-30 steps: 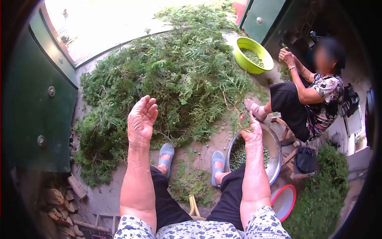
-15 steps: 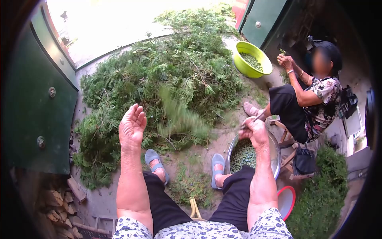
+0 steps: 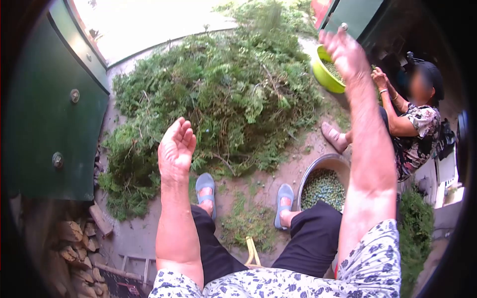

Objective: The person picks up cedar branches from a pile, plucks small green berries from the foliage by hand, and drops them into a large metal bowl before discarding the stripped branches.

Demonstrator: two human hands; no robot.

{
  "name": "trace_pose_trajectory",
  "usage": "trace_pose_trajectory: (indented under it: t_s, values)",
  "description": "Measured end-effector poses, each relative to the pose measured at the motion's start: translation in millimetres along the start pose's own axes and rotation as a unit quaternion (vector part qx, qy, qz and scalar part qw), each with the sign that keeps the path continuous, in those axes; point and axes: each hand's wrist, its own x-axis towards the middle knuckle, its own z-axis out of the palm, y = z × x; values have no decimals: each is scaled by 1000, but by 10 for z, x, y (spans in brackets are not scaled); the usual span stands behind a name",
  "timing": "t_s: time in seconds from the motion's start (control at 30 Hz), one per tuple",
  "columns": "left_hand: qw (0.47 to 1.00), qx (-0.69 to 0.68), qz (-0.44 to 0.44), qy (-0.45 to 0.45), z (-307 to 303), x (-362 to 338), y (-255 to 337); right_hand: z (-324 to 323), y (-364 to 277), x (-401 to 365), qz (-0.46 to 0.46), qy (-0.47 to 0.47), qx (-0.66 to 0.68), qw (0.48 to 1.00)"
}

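My left hand is raised palm up above the near edge of a heap of green conifer branches. Its fingers are loosely stretched and hold nothing. Out at the far right, my right hand reaches up, fingers apart and slightly blurred, in front of a yellow-green basin. Nothing shows in it. A blurred green sprig appears over the far end of the heap. By my right knee stands a metal basin with many small round green cones in it.
A seated person works with both hands at the right, beside the yellow-green basin. Green metal doors stand at the left, above split firewood. More greenery lies at the lower right. Scattered sprigs lie between my feet.
My right hand has swung up and away from above the metal basin and let go of the branch it held. The left hand stays raised, nearly unmoved. The view has shifted slightly.
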Motion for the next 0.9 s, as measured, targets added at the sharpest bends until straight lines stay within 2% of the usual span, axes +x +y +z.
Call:
trace_pose_trajectory:
  t_s: [0.07,0.17,0.2,0.33,0.4,0.53,0.6,0.67,0.7,0.73,0.8,0.83,0.9]
  values:
    - [1000,-1,7,12,-8,28,1,-148,-47,456,27,-79,-24,996]
    - [1000,-11,17,9,-3,45,8,-30,356,213,27,-107,-64,992]
    - [1000,-13,14,15,2,54,11,81,564,-78,32,-68,-139,987]
    - [999,-34,25,28,-33,80,75,-167,1589,-934,216,75,-193,954]
    - [998,-31,44,36,-38,57,110,-486,2195,-1356,287,69,-211,932]
    - [999,-32,36,21,-137,34,149,-605,3008,-2127,428,60,-229,872]
    - [999,-30,33,18,-193,7,173,-621,3372,-2408,479,31,-175,860]
    - [999,-30,26,12,-250,-1,205,-598,3686,-2667,474,23,-193,859]
    - [999,-22,27,11,-262,-5,218,-595,3875,-2766,488,26,-243,838]
    - [999,-19,27,15,-277,-4,226,-890,4386,-2955,437,-64,-352,825]
    - [1000,-19,23,3,-289,4,255,-731,4581,-3065,415,-63,-495,761]
    - [1000,-18,24,4,-291,3,260,-676,4704,-3121,414,-67,-491,763]
    - [1000,-16,26,6,-280,-14,264,-560,4903,-3211,406,26,-429,806]
